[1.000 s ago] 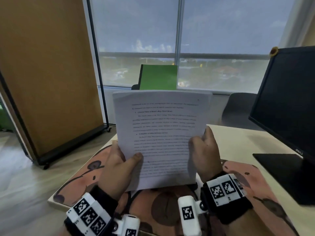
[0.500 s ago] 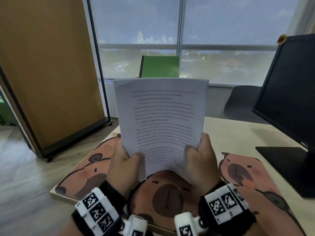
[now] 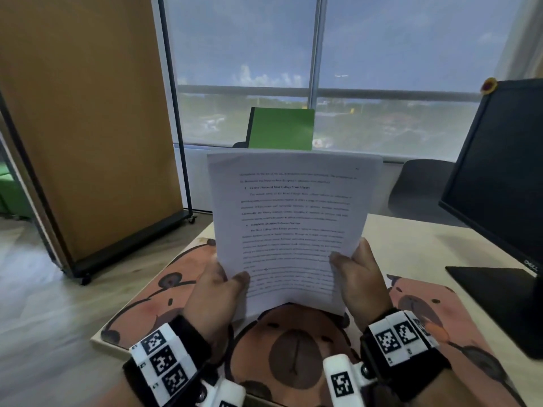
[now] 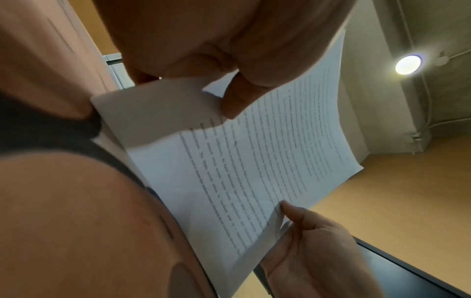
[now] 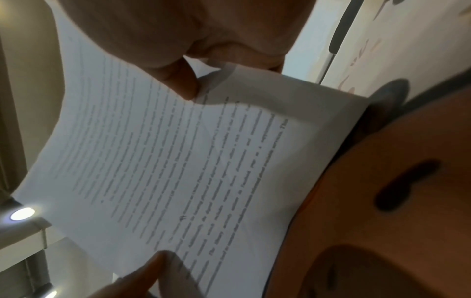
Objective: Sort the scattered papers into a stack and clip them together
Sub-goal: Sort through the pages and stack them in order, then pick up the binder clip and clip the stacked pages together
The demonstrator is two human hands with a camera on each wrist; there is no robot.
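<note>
A stack of printed white papers (image 3: pixel 293 224) stands upright over the capybara desk mat (image 3: pixel 293 348), its bottom edge near or on the mat. My left hand (image 3: pixel 219 289) grips its lower left edge, thumb on the front page. My right hand (image 3: pixel 358 274) grips the lower right edge in the same way. The left wrist view shows the papers (image 4: pixel 254 161) pinched under my left thumb (image 4: pixel 239 98), with my right hand (image 4: pixel 305 238) at the far edge. In the right wrist view the papers (image 5: pixel 178 161) sit under my right thumb (image 5: pixel 183 80). No clip is visible.
A black monitor (image 3: pixel 499 177) on its stand (image 3: pixel 505 301) occupies the desk's right side. A green chair back (image 3: pixel 282 129) and a dark chair (image 3: pixel 417 189) are behind the desk by the window. A brown partition on wheels (image 3: pixel 88 127) stands to the left.
The paper stack dropped from a raised position down toward the mat and rose slightly again, with both hands keeping hold of its lower edges throughout.
</note>
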